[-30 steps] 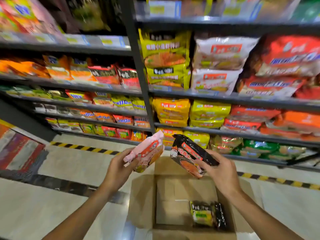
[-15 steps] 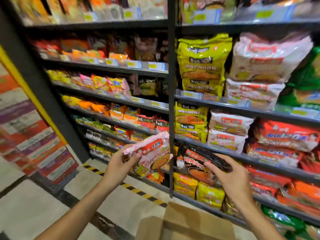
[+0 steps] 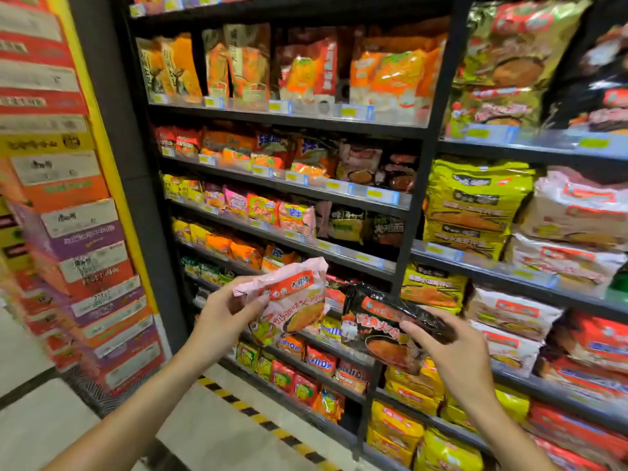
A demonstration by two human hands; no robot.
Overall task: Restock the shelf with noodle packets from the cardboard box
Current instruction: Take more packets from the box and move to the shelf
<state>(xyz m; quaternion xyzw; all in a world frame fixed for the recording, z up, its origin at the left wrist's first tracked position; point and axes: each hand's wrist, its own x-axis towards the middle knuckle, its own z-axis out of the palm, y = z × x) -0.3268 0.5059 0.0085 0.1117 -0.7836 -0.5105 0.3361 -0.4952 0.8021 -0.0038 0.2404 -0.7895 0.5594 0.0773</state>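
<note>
Head view, the only one. Left hand point(image 3: 224, 314) grips one pink crinkly plastic noodle packet point(image 3: 289, 300), thumb curled over its left end, fingers behind it. Right hand point(image 3: 452, 348) pinches one black glossy plastic noodle packet point(image 3: 384, 328) at its right edge, thumb on the front face, fingers wrapped behind. Two packets in hand in all, one per hand, side by side and just apart, both held up in front of the dark metal shelf unit point(image 3: 282, 119), around its lower-middle tiers near the upright post between the two bays. The cardboard box is out of view here.

Step, as I judge it: carry and match, packets lifted to the shelf and not yet placed. Similar-looking stock sits on the third tier down of the left bay: pink shelf packets point(image 3: 299, 219) toward the middle of that board, dark shelf packets point(image 3: 370, 226) at its right end by the post. The next move likely calls for raising each packet to its matching row and sliding it in upright, front out, behind the price-tag rail at the board's front edge.

Counts: two hands, two held packets, five boards clearly readable in the left bay. Shelf stock is too crowded and blurred to count. Stacked printed cartons point(image 3: 78, 232) stand at the left edge of the view.
</note>
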